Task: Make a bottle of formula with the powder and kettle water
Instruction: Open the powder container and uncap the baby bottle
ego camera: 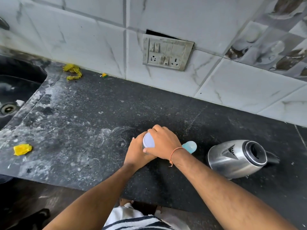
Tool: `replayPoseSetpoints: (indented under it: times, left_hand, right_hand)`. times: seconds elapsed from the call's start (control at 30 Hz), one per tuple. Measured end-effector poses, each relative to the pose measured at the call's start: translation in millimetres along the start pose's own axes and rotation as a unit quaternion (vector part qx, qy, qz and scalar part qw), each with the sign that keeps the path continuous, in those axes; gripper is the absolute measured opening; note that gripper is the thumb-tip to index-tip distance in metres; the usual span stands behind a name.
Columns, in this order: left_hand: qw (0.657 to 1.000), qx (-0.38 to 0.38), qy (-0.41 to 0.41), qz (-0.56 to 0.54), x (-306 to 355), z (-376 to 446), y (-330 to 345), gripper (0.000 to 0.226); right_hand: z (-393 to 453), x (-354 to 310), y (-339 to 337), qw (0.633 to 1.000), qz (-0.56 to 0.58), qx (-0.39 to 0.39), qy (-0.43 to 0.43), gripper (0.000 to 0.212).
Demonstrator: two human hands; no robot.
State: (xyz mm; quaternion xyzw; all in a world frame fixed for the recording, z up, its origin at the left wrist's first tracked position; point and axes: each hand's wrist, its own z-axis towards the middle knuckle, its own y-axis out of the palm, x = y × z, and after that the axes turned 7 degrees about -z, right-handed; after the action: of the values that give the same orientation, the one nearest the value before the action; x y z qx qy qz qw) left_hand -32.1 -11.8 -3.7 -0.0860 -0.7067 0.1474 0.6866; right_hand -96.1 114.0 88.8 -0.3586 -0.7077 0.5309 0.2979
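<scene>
I am looking at a home kitchen. A dark speckled stone tabletop [86, 113] runs along a wall of white marble-patterned tiles [93, 40], and a black sink [15, 90] with a round metal drain [8, 109] is set into its left end. A grimy switch and socket plate [167, 51] sits on the tiles just above the tabletop. A stainless steel electric kettle [237, 158] stands on the right, its lid open.
</scene>
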Motion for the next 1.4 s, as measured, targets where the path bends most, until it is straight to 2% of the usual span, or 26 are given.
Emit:
replayPoseSetpoints:
  times: [0.17,0.33,0.43,0.53,0.63,0.7,0.77,0.83,0.9,0.97,1.03,1.13,1.2,1.3,1.4]
  left_hand:
    - [1.0,-0.004,0.003,-0.013,-1.7,2.6,1.6,0.058]
    - [1.0,-0.016,0.003,0.006,-19.8,2.4,-2.2,0.069]
    - [1.0,-0.017,0.001,0.017,-21.0,2.9,-3.6,0.072]
    - [0.999,-0.021,0.007,0.028,-17.5,4.0,-2.8,0.078]
    - [1.0,-0.021,-0.007,0.018,-16.4,5.1,-2.4,0.076]
    - [1.0,-0.014,-0.017,0.016,-18.0,3.9,-1.9,0.078]
    - [0.999,-0.015,-0.021,0.024,-21.1,2.3,-1.1,0.081]
    - [0.999,-0.015,-0.02,0.033,-21.9,2.1,-1.2,0.081]
    - [0.999,-0.019,-0.02,0.032,-17.5,2.6,-1.8,0.078]
    - [0.999,-0.018,-0.023,0.027,-15.8,2.5,-2.1,0.074]
    - [0.999,-0.015,-0.028,0.031,-17.3,2.3,-1.0,0.076]
    - [0.998,-0.018,-0.028,0.045,-22.8,2.6,1.3,0.08]
    - [0.998,-0.022,-0.022,0.049,-22.6,4.0,1.9,0.078]
    - [0.999,-0.018,-0.021,0.031,-19.6,3.5,1.4,0.079]
    - [0.999,-0.016,-0.022,0.033,-22.5,1.5,2.4,0.085]
  right_hand:
    - [2.2,2.3,-1.3,1.0,0.014,-0.01,-0.023,0.079]
    - [5.6,11.0,-2.8,0.993,0.011,-0.029,-0.11,0.074]
    - [7.0,14.5,-8.5,0.987,0.021,-0.057,-0.148,0.086]
    - [7.4,12.0,-13.3,0.993,-0.002,-0.037,-0.111,0.099]
    - [9.8,6.5,-18.2,0.996,-0.076,-0.02,-0.048,0.09]
    - [10.5,3.3,-20.4,0.994,-0.088,-0.022,-0.054,0.071]
    - [9.2,0.3,-21.3,0.993,-0.074,-0.02,-0.086,0.063]
    - [8.0,-0.3,-20.4,0.991,-0.082,-0.015,-0.109,0.074]
    - [6.4,-1.3,-19.8,0.993,-0.085,-0.013,-0.082,0.086]
    - [7.3,-2.3,-21.6,0.996,-0.073,-0.017,-0.048,0.075]
    - [7.4,-1.9,-22.7,0.996,-0.058,-0.025,-0.065,0.065]
    - [6.5,-0.6,-22.0,0.992,-0.049,-0.034,-0.115,0.078]
    - [4.1,-1.8,-20.5,0.994,-0.062,-0.023,-0.092,0.086]
    - [5.0,-3.1,-22.9,0.997,-0.055,-0.019,-0.054,0.08]
    - [3.5,-3.5,-24.6,0.993,-0.051,-0.022,-0.105,0.081]
